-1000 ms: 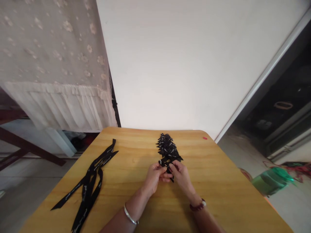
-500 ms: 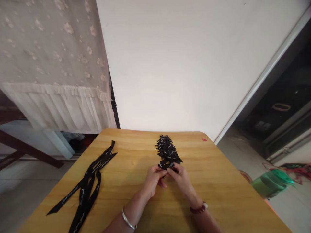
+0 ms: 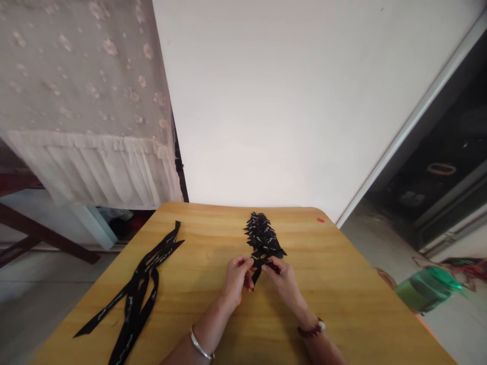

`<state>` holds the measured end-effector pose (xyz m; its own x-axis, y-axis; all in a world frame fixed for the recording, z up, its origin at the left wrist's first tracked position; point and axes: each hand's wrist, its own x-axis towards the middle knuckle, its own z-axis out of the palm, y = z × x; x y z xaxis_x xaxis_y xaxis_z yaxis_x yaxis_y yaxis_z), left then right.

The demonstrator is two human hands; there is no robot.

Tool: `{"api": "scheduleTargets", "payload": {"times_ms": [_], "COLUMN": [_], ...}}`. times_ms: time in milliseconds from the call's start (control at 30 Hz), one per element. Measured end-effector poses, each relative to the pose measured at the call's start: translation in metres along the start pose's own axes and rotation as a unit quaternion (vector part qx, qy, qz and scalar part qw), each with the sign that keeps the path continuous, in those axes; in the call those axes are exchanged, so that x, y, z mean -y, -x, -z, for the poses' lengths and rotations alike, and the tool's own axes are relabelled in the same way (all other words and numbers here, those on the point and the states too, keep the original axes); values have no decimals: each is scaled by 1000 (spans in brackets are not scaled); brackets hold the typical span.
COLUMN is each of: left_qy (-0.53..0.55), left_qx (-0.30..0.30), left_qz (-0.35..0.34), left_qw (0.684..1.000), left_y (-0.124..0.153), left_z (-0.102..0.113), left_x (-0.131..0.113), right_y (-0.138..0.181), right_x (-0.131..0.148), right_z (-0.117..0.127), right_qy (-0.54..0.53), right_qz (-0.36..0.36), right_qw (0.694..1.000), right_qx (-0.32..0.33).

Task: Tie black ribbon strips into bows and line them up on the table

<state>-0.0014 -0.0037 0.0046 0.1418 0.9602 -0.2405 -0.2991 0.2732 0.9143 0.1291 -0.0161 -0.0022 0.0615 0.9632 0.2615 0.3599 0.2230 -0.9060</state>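
Observation:
Between my hands is a black ribbon (image 3: 257,272) with white lettering, looped or knotted, with one tail hanging toward me. My left hand (image 3: 239,278) pinches its left side between thumb and fingers. On the other side, my right hand (image 3: 280,274) grips the ribbon with thumb and forefinger. Just beyond my fingertips lies a row of black ribbon bows (image 3: 262,234), overlapping one another and pointing away toward the wall. The exact shape of the knot is partly hidden by my fingers.
Several long black ribbon strips (image 3: 142,284) lie loosely on the left of the wooden table (image 3: 205,314). A small red object (image 3: 320,220) rests near the far right corner. A white wall (image 3: 258,101) stands behind the table; a green bin (image 3: 428,288) is on the floor at right.
My hands have moved slightly apart. A ribbon tail now shows hanging down between them, where before the fingertips met over it.

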Motion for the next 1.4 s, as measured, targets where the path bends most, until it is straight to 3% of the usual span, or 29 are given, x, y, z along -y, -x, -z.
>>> {"api": "scheduleTargets", "payload": {"times_ms": [267,367,567,833,1100,1267,1400], "left_qy": [47,76,116,123,91,72,91], "left_qx": [-52,-32,64,78,-5,-24,-39], "left_qz": [-16,-18,25,-5,12,7,7], "left_qw": [997,996,991,989,996,997,995], "left_y": [-1,-2,0,1,-3,-4,-5], "left_z": [0,2,-2,-4,1,4,4], "left_x": [-2,-3,1,3,2,-1,-1], "right_y": [-2,-2,-1,2,1,0,2], "right_x": [1,2,2,4,7,5,-1], "right_z": [3,4,0,-6,-4,-2,-5], "right_qy": [-27,-26,-48,-81,-106,-72,-14], "right_qz": [-26,-30,-24,-23,-93,-51,-35], "right_qw": [998,996,996,996,990,996,999], "right_qx": [-57,-82,-65,11,-30,28,36]}}
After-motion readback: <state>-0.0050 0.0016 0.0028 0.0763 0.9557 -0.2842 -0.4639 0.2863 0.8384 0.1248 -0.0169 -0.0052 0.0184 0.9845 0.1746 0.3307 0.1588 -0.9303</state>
